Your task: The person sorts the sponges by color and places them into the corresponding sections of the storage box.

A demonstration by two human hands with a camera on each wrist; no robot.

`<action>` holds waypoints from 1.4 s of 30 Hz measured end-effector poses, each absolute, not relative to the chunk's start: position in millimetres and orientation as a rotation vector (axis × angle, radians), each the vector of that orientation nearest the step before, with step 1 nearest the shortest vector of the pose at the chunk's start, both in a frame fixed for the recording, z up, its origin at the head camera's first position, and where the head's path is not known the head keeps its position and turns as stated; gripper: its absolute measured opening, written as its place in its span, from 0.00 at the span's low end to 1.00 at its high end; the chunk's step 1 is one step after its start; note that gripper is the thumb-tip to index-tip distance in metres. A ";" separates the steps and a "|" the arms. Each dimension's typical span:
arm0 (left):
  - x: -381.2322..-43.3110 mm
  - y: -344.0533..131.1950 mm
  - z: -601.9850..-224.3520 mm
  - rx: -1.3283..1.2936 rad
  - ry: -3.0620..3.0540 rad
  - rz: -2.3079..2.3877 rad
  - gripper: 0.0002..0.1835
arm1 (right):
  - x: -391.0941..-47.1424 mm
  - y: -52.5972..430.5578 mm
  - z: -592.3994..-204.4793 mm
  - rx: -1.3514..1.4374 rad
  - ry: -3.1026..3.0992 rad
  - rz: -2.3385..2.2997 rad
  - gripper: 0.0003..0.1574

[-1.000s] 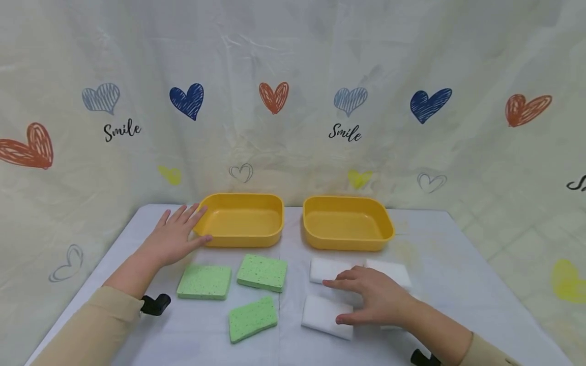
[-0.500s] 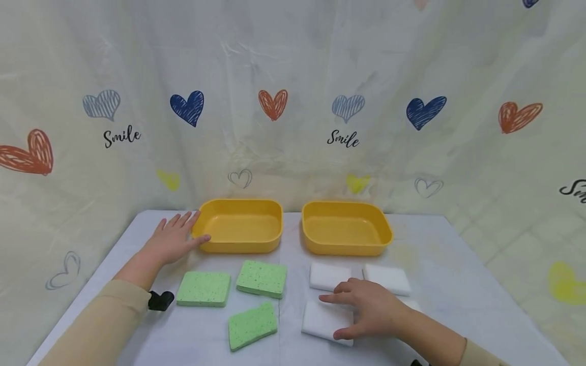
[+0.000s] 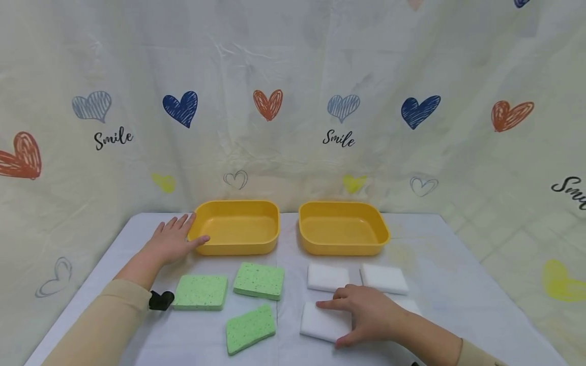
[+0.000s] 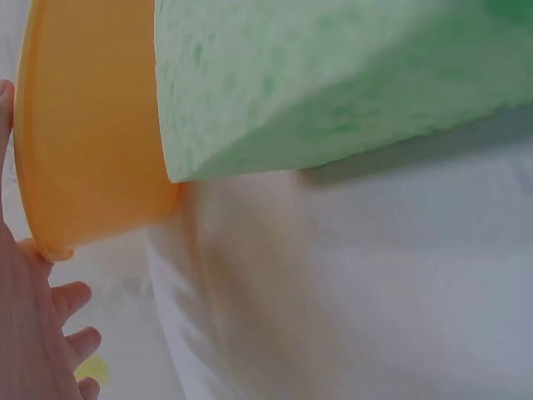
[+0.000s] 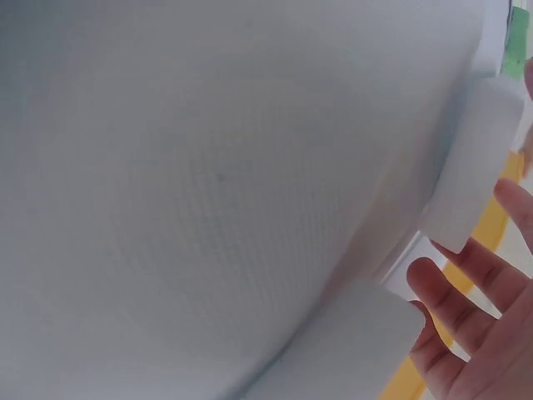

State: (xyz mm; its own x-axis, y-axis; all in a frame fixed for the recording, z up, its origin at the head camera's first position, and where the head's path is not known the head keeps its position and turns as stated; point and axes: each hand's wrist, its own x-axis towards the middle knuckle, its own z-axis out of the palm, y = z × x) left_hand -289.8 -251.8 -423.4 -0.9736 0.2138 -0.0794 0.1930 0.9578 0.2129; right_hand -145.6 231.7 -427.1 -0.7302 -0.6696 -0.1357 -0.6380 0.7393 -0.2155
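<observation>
OK, R hand [image 3: 373, 315] nearest; near-L wht block [image 3: 322, 323] left of palm, btwn spread thumb/index; L hand [image 3: 171, 243] fingers spread @ yel. tub [image 3: 235, 249].

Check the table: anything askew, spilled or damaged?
Nearest green sponge sits askew, slanted against the left green sponge. Faint yellowish marks show on the cloth beside the right tray; stain or spill, can't tell. No damage stands out.
</observation>
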 end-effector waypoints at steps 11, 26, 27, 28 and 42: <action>-289.5 -248.8 -422.5 0.310 2.992 0.357 0.62 | -146.3 230.3 -430.7 -1.031 2.703 -0.217 0.47; -292.6 -248.7 -424.0 0.313 2.959 0.398 0.64 | -149.5 239.7 -415.3 -1.087 2.806 -0.238 0.36; -292.7 -248.7 -424.0 0.313 2.958 0.395 0.64 | -150.0 240.7 -414.2 -1.090 2.817 -0.240 0.35; -292.8 -248.8 -423.8 0.312 2.955 0.397 0.64 | -150.8 241.5 -413.1 -1.092 2.829 -0.241 0.35; -294.0 -245.9 -419.8 0.313 2.938 0.390 0.66 | -163.7 247.9 -393.8 -0.922 2.882 -0.299 0.33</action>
